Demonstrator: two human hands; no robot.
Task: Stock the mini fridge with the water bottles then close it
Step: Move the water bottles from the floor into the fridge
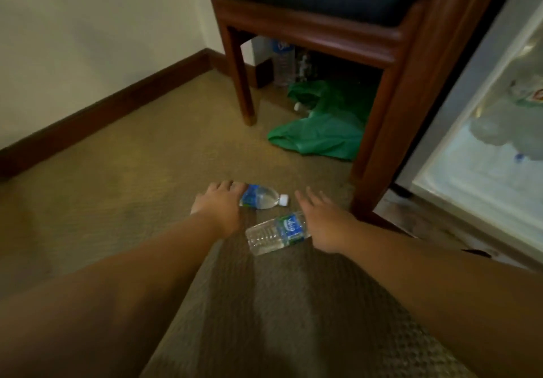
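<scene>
Bottles lie on the carpet point(123, 154): my left hand point(219, 204) grips the far bottle point(260, 197), my right hand point(326, 222) hovers spread over the near bottle point(276, 233) (fridge point(470, 89) open, ready).

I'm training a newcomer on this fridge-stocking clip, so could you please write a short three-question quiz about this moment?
1. True or false: the mini fridge stands open.
2. How many water bottles lie on the carpet by the hands? A) one B) two C) four
3. Fill in: the left hand rests on the far bottle at its ____ end, opposite the white cap.

Key
1. True; its lit inside shows at the right.
2. B; the far bottle and the near bottle, whose neck end the right hand covers.
3. Base.
</scene>
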